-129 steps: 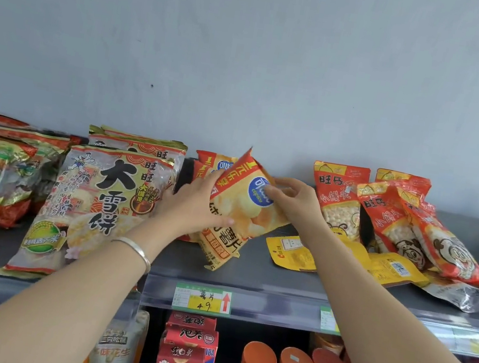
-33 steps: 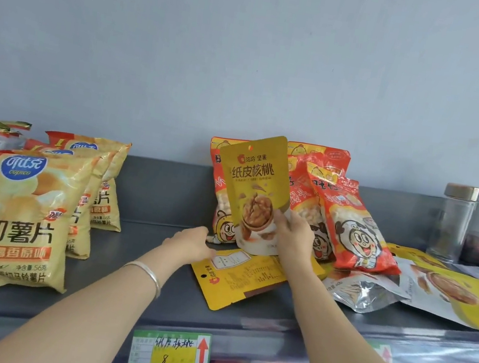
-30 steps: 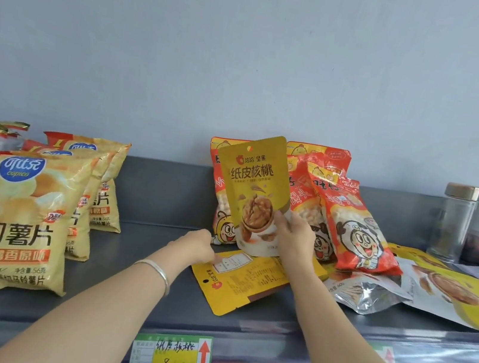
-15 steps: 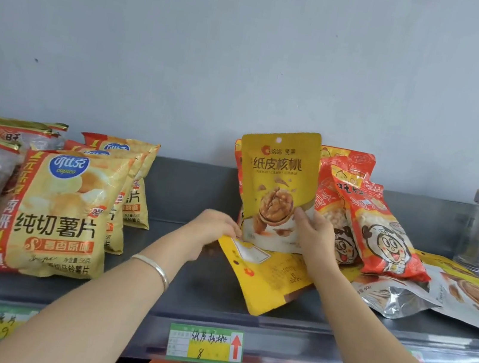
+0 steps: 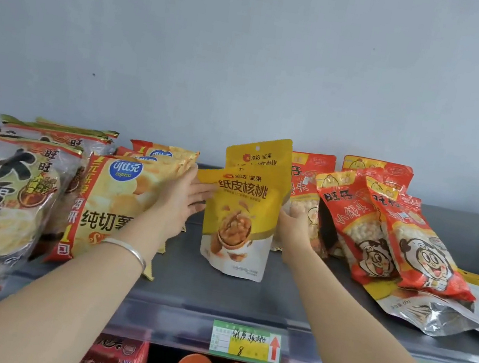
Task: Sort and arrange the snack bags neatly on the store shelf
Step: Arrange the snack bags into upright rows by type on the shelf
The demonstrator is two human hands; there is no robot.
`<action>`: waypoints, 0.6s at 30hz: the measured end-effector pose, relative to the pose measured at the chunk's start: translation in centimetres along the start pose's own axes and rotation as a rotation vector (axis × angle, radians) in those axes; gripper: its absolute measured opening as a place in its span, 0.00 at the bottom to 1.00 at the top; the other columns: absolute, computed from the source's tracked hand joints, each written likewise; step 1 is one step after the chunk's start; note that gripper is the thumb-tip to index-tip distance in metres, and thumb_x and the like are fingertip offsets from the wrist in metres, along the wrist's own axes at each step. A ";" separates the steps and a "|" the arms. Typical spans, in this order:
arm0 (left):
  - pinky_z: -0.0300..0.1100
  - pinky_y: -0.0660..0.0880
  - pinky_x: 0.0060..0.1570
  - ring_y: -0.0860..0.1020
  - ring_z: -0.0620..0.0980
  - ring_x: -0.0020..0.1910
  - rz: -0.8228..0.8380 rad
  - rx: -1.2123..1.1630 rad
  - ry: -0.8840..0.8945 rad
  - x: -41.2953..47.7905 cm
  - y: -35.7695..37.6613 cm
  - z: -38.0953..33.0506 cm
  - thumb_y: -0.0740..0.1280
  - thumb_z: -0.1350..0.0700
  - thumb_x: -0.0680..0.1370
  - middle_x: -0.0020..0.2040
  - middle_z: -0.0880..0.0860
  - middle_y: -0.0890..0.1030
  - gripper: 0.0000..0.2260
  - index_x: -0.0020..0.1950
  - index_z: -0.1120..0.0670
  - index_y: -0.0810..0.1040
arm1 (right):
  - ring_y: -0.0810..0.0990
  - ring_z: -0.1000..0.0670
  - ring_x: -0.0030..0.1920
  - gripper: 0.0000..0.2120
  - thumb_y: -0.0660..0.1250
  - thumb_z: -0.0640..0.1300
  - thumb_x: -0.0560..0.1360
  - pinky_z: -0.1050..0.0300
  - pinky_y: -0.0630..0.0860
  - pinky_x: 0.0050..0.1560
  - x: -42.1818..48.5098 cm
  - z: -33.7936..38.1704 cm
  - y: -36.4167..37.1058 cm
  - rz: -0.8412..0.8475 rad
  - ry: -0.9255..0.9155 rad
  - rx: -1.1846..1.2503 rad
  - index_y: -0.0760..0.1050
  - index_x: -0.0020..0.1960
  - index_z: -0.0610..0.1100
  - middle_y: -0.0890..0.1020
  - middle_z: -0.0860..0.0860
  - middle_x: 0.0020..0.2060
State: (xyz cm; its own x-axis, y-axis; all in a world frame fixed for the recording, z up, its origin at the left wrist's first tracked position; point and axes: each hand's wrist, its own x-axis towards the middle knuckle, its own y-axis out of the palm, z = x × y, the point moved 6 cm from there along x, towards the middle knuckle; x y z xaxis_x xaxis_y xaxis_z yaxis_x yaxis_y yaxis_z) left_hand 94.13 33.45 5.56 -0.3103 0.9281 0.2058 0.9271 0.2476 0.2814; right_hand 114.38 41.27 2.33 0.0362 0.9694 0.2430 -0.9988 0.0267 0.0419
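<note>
From my remote view, the front yellow walnut pouch (image 5: pixel 239 222) covered most of a second yellow pouch (image 5: pixel 262 155) behind it, and hid my right fingertips, so I could not tell how firmly my right hand (image 5: pixel 295 228) gripped. That hand reached forward, cupped against the pouch's right edge. My left hand (image 5: pixel 183 200), silver bangle (image 5: pixel 127 250) at the wrist, was extended with fingers spread flat against the left edge, not clenched. The pouch stood upright on the grey metal shelf (image 5: pixel 214 290), between the yellow potato-chip bags (image 5: pixel 111 192) and the red cartoon-face snack bags (image 5: pixel 380 232).
</note>
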 end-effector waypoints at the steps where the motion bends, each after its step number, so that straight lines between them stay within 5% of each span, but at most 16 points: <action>1: 0.42 0.71 0.45 0.78 0.49 0.50 -0.004 0.084 0.033 0.0 0.0 0.2 0.54 0.44 0.82 0.56 0.54 0.81 0.14 0.56 0.52 0.71 | 0.81 0.49 0.40 0.06 0.63 0.44 0.79 0.56 0.76 0.35 0.0 -0.7 0.3 0.012 0.030 0.021 0.75 0.54 0.44 0.82 0.48 0.43; 4: 0.47 0.68 0.54 0.72 0.49 0.60 0.012 0.237 0.136 0.1 0.6 1.0 0.52 0.43 0.81 0.66 0.50 0.74 0.13 0.59 0.47 0.70 | 0.82 0.47 0.41 0.08 0.61 0.41 0.79 0.55 0.78 0.37 0.1 -2.0 1.0 0.062 0.091 0.059 0.76 0.56 0.45 0.83 0.47 0.42; 7: 0.50 0.64 0.63 0.65 0.50 0.69 0.042 0.371 0.160 0.9 1.0 2.3 0.62 0.44 0.78 0.72 0.51 0.65 0.27 0.75 0.45 0.57 | 0.79 0.48 0.36 0.07 0.61 0.36 0.78 0.59 0.75 0.33 0.3 -2.2 0.7 0.103 0.094 0.009 0.76 0.44 0.42 0.81 0.46 0.37; 10: 0.54 0.60 0.69 0.63 0.55 0.72 0.026 0.471 -0.014 2.4 0.7 5.3 0.72 0.49 0.73 0.74 0.54 0.62 0.40 0.77 0.46 0.50 | 0.79 0.48 0.39 0.12 0.60 0.30 0.75 0.62 0.73 0.31 0.8 -2.6 0.2 0.145 0.095 -0.070 0.76 0.40 0.43 0.81 0.48 0.36; 14: 0.45 0.65 0.55 0.73 0.52 0.61 0.012 0.333 -0.068 3.1 0.5 7.5 0.70 0.52 0.75 0.57 0.52 0.78 0.14 0.59 0.52 0.73 | 0.79 0.45 0.40 0.11 0.58 0.30 0.74 0.59 0.75 0.35 1.8 -2.8 0.0 0.170 0.080 -0.152 0.79 0.48 0.36 0.83 0.43 0.40; 16: 0.42 0.68 0.46 0.76 0.51 0.52 -0.023 0.297 -0.022 3.3 0.1 7.5 0.67 0.55 0.78 0.49 0.51 0.80 0.04 0.48 0.54 0.76 | 0.78 0.45 0.37 0.11 0.58 0.29 0.73 0.56 0.73 0.36 2.4 -2.7 -0.1 0.172 0.072 -0.181 0.80 0.47 0.34 0.83 0.40 0.38; 18: 0.43 0.70 0.44 0.75 0.50 0.46 -0.060 0.277 0.008 3.7 -0.3 7.4 0.63 0.56 0.80 0.45 0.52 0.79 0.06 0.44 0.54 0.74 | 0.73 0.47 0.30 0.13 0.57 0.27 0.73 0.60 0.68 0.30 3.0 -2.8 0.0 0.178 0.095 -0.195 0.79 0.45 0.37 0.80 0.41 0.34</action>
State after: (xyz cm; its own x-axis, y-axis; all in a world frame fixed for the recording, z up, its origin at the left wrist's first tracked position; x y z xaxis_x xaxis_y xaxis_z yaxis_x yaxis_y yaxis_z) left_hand 94.30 38.87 -0.67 -0.3670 0.9074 0.2046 0.9288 0.3696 0.0269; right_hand 114.37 44.82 0.33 -0.1351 0.9812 0.1376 -0.9771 -0.1089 -0.1831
